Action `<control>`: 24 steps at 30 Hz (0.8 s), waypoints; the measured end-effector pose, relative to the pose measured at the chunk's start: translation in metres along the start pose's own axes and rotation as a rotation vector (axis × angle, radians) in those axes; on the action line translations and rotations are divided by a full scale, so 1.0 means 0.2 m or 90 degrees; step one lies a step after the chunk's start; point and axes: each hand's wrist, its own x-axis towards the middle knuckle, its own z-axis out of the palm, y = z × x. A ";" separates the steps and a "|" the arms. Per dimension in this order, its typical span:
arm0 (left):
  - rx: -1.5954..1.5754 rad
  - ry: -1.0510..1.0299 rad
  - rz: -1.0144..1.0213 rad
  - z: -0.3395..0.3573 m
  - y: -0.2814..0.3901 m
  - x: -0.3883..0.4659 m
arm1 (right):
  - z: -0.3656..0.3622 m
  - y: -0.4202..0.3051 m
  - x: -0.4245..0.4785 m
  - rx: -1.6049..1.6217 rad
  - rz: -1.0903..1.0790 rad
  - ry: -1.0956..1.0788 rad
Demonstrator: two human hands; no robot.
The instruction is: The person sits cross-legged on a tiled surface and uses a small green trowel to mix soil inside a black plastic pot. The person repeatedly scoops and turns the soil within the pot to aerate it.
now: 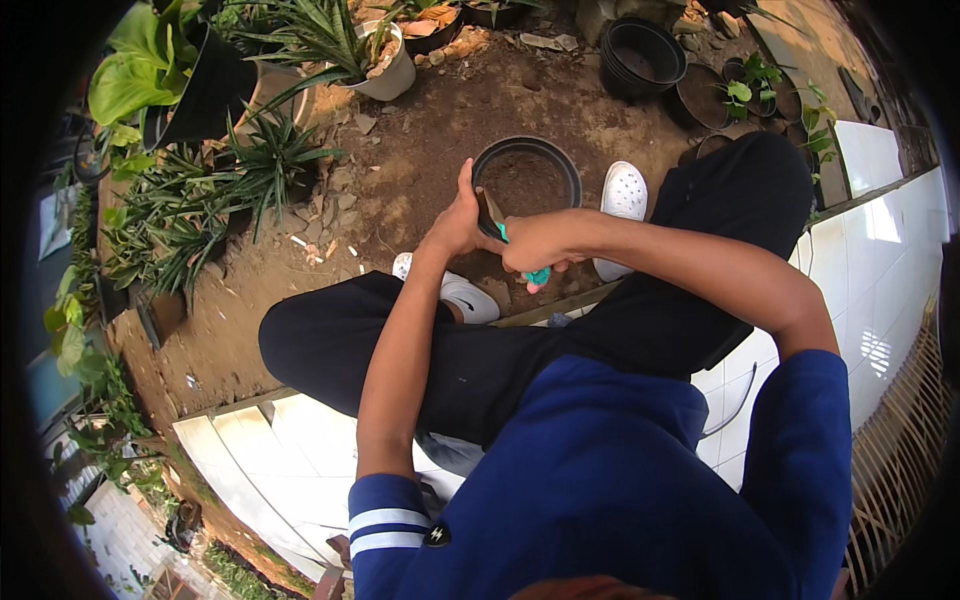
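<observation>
My right hand [546, 241] is closed around the teal handle [537, 277] of a small hand tool, which looks like a garden trowel. Its dark, soil-marked blade [490, 211] points up and to the left. Beside the blade is my left hand [456, 222], one finger stretched forward and the rest partly hidden; whether it grips the blade or only touches it, I cannot tell. Just beyond both hands, between my feet, a round black plastic pot [574, 180] stands on the ground with brown soil [525, 180] inside. My hands cover its near left side.
White shoes [624, 191] flank the pot on bare earth [450, 112]. Stacked black pots [643, 56] and soil-filled pots [701, 97] stand far right. Spiky plants [277, 154] and a white pot [386, 71] are at left. White tiles [300, 442] lie under me.
</observation>
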 end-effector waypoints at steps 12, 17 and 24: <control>0.006 0.003 -0.031 -0.01 0.04 -0.04 | -0.15 0.13 -0.11 0.186 0.006 0.063; 0.006 -0.004 -0.047 -0.01 0.03 -0.01 | -0.13 0.20 0.02 0.247 -0.003 0.028; 0.011 0.012 -0.035 0.00 0.03 -0.04 | -0.15 0.19 -0.07 0.236 0.013 0.005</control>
